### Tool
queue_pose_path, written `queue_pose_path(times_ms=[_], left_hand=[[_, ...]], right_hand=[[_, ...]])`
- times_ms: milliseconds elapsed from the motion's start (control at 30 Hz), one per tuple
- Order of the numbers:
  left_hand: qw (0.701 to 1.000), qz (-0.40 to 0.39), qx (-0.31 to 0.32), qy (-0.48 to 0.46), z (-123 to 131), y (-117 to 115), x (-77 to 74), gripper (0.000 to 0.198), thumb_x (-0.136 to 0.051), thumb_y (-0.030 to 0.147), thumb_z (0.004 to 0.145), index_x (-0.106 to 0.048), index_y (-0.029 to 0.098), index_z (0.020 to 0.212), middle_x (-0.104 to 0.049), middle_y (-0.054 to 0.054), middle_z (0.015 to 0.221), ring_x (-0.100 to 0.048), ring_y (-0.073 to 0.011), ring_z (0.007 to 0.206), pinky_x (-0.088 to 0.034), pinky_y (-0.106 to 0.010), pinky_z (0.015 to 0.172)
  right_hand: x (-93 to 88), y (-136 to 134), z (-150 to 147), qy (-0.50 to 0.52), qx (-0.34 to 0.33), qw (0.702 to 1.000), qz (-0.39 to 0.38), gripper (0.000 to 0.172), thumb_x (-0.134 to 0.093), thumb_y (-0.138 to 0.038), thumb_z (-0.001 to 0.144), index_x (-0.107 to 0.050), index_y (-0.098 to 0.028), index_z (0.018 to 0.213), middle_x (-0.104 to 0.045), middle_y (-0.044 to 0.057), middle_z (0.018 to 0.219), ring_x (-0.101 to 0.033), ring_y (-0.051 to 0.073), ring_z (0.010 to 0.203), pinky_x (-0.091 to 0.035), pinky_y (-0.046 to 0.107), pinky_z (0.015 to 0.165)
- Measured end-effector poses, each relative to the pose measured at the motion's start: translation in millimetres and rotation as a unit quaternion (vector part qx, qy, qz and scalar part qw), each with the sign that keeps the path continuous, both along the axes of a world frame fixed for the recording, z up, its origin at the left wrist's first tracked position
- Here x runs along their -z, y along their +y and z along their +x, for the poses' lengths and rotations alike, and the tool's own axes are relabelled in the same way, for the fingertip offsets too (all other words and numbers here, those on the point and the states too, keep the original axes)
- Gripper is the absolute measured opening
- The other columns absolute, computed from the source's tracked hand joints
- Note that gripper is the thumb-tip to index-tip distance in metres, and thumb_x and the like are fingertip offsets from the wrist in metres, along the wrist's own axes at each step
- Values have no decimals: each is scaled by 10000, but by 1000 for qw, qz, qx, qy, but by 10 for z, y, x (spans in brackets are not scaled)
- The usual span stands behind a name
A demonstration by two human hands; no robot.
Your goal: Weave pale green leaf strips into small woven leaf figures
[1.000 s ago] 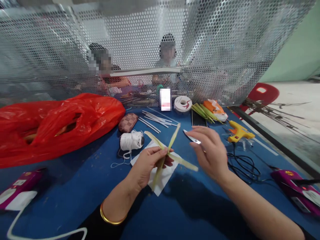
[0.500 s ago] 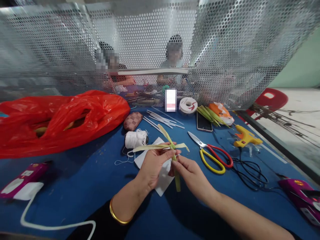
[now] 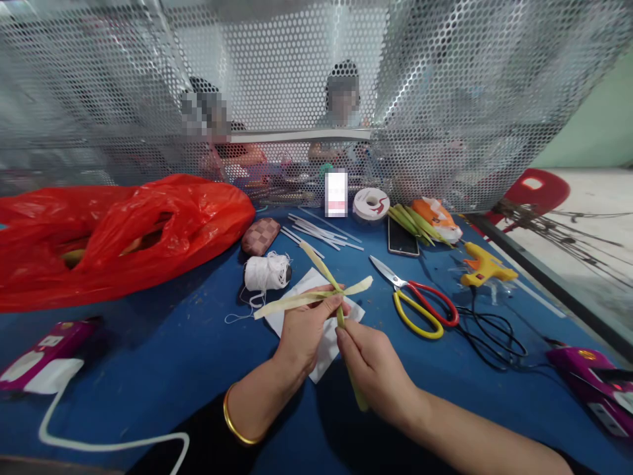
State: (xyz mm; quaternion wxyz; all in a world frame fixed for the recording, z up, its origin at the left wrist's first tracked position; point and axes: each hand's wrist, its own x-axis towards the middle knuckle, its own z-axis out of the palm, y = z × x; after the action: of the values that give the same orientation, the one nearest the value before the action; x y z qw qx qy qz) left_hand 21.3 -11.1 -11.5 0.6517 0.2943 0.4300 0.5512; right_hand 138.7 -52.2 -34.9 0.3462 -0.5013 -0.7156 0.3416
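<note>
My left hand (image 3: 304,326) pinches two crossed pale green leaf strips (image 3: 316,280) where they cross, above a white paper sheet (image 3: 297,290) on the blue table (image 3: 148,343). My right hand (image 3: 373,366) is closed on the lower end of one strip, just below the crossing. A gold bangle (image 3: 232,419) circles my left wrist. Scissors with red and yellow handles (image 3: 420,307) lie just right of my hands. A white thread spool (image 3: 267,272) sits to the upper left of the paper.
A red plastic bag (image 3: 113,234) fills the left side. A yellow glue gun (image 3: 482,265) with black cord, a phone (image 3: 399,239), tape roll (image 3: 370,203), green strips (image 3: 413,224), white sticks (image 3: 316,234) and checked pouch (image 3: 260,235) lie behind. Purple devices (image 3: 588,379) sit at both edges. People sit beyond a perforated metal screen (image 3: 445,99).
My right hand left the scissors on the table and came back to grip the lower strip end. The strips turned in my left hand, and the view shifted slightly.
</note>
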Motion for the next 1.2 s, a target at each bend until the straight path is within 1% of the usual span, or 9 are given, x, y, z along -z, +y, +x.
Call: queue_pose_path(times_ms=[433,567,667,733,800,900,1033,1100,1200], left_hand=[[998,9,21,63,-29,34,58,209,-787,241,676,-754,128,849,-664,-8,576,-593,-107,599,-464,-206,635],[997,-22,69,26,-102,102,36,289,-776,286,728,-738,137,973,-697,-22,678,-643,-130,639,-504,-233,652],[996,-34,77,27,-149,133,5,259,-729,258,779,-722,140,1010,-705,-30,715,-667,-134,633,-531,-258,687],[993,-44,97,40,-158,133,-11,234,-689,250,814,-712,137,1017,-698,-31,707,-671,-137,609,-537,-269,679],[990,-48,124,55,-151,121,-18,228,-668,273,832,-703,134,1009,-682,-26,693,-665,-137,582,-530,-266,646],[986,-29,144,81,-131,103,-7,254,-743,284,767,-689,135,966,-645,7,678,-606,-98,516,-493,-231,570],[977,0,163,136,-124,105,27,285,-801,269,698,-668,127,906,-623,28,628,-467,-44,432,-357,-172,430],[973,2,166,159,-124,108,28,279,-777,300,723,-660,125,906,-629,22,606,-439,-39,410,-295,-164,395],[974,14,142,176,-117,102,8,256,-763,295,718,-656,129,880,-624,24,574,-430,-43,399,-275,-168,388]], right_hand=[[52,-8,-57,-51,-17,997,51,316,-320,-292,1001,-375,-231,697,-519,-12,618,-456,128,541,-348,234,559],[15,37,59,-112,-15,983,143,319,-369,-305,1010,-483,-216,725,-568,-6,615,-494,139,531,-335,255,548],[-75,151,228,-130,67,948,282,261,-421,-283,1004,-587,-204,818,-637,25,697,-561,168,619,-369,282,627],[-137,264,335,-137,147,929,311,178,-496,-300,970,-631,-189,934,-668,82,837,-604,228,799,-403,332,748],[-177,372,410,-132,136,947,259,183,-555,-340,932,-639,-191,994,-680,114,990,-605,269,953,-411,372,828],[-189,454,444,-78,27,994,78,248,-513,-348,938,-589,-208,748,-650,29,728,-596,197,724,-425,317,698],[-179,434,411,11,-34,995,-96,247,-462,-320,921,-510,-214,703,-511,-46,548,-490,127,513,-372,250,542],[-187,412,397,21,-30,994,-103,247,-460,-323,911,-497,-213,693,-445,-64,525,-439,113,483,-344,240,521],[-213,377,383,8,-10,999,-38,275,-478,-332,903,-488,-206,658,-440,-51,559,-430,116,545,-326,238,542]])
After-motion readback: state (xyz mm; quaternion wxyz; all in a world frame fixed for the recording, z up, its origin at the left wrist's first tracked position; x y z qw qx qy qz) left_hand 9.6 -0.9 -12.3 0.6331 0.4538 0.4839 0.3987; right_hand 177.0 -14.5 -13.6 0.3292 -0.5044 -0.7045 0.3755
